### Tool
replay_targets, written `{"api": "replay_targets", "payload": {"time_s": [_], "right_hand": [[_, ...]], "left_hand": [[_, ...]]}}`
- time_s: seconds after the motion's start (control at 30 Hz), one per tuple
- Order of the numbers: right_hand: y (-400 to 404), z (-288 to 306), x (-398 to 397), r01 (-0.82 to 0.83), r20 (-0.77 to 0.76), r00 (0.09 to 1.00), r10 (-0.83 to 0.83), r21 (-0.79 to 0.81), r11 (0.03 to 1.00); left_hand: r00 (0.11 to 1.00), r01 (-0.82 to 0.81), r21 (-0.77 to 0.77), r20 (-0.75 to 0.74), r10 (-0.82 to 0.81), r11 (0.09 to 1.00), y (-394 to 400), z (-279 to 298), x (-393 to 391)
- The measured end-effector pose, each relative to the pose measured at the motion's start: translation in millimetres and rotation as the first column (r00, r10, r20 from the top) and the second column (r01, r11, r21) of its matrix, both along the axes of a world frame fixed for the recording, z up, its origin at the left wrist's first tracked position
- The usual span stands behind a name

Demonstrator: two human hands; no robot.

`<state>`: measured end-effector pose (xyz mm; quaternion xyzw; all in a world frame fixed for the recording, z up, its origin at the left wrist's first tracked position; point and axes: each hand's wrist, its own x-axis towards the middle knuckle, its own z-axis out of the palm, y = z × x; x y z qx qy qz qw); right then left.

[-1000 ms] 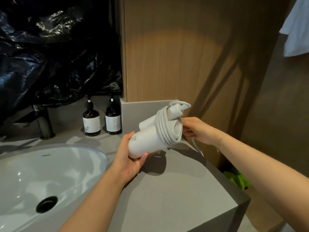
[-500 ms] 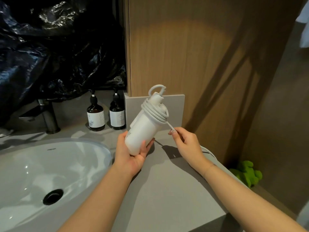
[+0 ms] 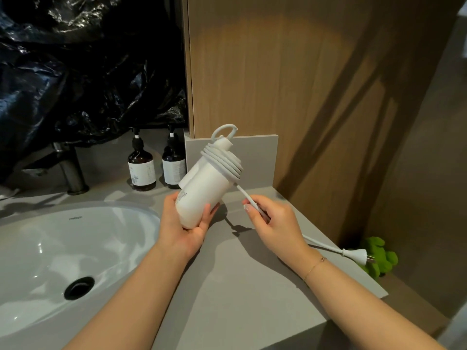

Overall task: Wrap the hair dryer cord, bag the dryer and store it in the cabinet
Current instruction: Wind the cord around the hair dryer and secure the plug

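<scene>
Fingers point(image 3: 206, 215) of left hand point(image 3: 185, 229) cradle dryer point(image 3: 202, 190); right hand point(image 3: 275, 223) pinches cord point(image 3: 249, 198).

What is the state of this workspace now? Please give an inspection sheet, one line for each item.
Surface: grey counter with white sink.
Job's things: white hair dryer; no bag seen.
Clutter: two dark bottles, faucet.
Grippers: left hand grips the dryer; right hand pinches the cord.
Cables: cord mostly coiled round the dryer; plug hangs free.
Surroundings: wood panel, black plastic sheet, green toy.
</scene>
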<state>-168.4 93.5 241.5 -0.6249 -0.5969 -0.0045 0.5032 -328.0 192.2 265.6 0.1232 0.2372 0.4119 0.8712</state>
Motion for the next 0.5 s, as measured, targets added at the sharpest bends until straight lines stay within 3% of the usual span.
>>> {"api": "replay_targets", "payload": {"time_s": [0.17, 0.5], "right_hand": [[-5.4, 1.4, 1.4, 0.078, 0.027, 0.996, -0.079, 0.04, 0.996], [-23.3, -0.2, 1.5, 0.203, 0.129, 0.973, -0.192, -0.076, 0.976]], "left_hand": [[0.996, -0.073, 0.067, -0.045, 0.076, 0.995, 0.9, -2.4, -1.5], [0.935, -0.272, 0.239, -0.164, 0.315, 0.932, -0.5, -3.0, 1.4]]}}
